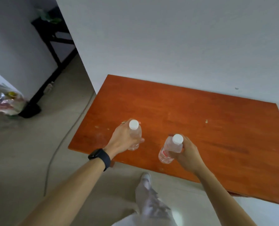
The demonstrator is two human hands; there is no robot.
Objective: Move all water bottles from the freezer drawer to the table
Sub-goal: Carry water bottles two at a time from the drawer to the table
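My left hand (124,139) wraps around the body of the left bottle (136,134), fingers curled round its middle, and it stands nearly upright over the near edge of the orange surface (200,119). My right hand (187,152) grips the right bottle (168,149) just under its white cap, and this one leans with its base toward me. I cannot tell whether either base touches the wood yet. Both are small, clear, thin-walled plastic. I judge them light, a little squashy, and probably cold and slick from the freezer, so a grip round the waist feels safer than one at the neck.
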